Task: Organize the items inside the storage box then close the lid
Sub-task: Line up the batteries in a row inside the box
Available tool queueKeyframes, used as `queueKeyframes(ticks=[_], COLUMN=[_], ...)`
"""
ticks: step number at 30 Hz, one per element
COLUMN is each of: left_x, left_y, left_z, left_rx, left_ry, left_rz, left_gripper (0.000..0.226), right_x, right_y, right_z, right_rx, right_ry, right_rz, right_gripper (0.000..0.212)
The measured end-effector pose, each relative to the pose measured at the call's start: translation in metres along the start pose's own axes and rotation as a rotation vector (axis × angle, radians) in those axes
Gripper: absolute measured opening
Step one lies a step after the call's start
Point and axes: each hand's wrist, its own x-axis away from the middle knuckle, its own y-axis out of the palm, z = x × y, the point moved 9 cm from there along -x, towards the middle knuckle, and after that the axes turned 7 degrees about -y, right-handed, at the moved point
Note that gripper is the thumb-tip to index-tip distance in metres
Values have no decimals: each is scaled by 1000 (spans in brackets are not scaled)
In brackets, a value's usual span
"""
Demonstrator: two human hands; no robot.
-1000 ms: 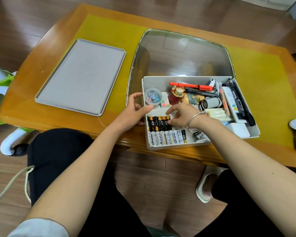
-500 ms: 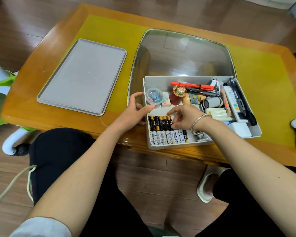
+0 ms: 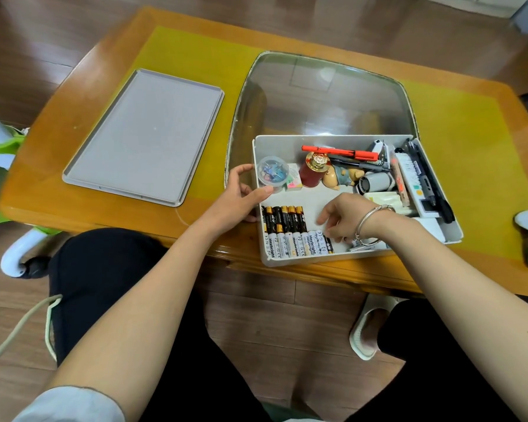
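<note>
Grey storage box [image 3: 348,141] wall gripped by left hand [image 3: 240,196]; right hand [image 3: 345,219] fingertips hidden, grasp unclear.

Legible text appears only on the white batteries [image 3: 299,243] lying in the front row of the storage box [image 3: 360,253]: the brand "Heybright" is printed lengthwise on several casings, and small CE marks can be made out near their upper ends. Markings on the black-and-gold batteries [image 3: 284,218] are too small to read.
</note>
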Motion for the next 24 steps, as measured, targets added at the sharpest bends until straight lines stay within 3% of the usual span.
queueKeyframes(ticks=[5,9,18,24], left_x=[2,4,4,5], left_y=[-1,-1,0,0], left_z=[3,4,5,5], left_rx=[-21,-30,-37,-39], left_ry=[9,14,9,8], left_rz=[16,27,23,20], left_gripper=[61,61,63,63], right_x=[2,12,18,16], right_y=[0,-22,-23,-15], right_z=[-2,8,25,24], right_rx=[-51,-98,426,636], right_ry=[-17,-16,-13,-1], right_rz=[-8,84,4,-51], right_gripper=[23,27,23,19])
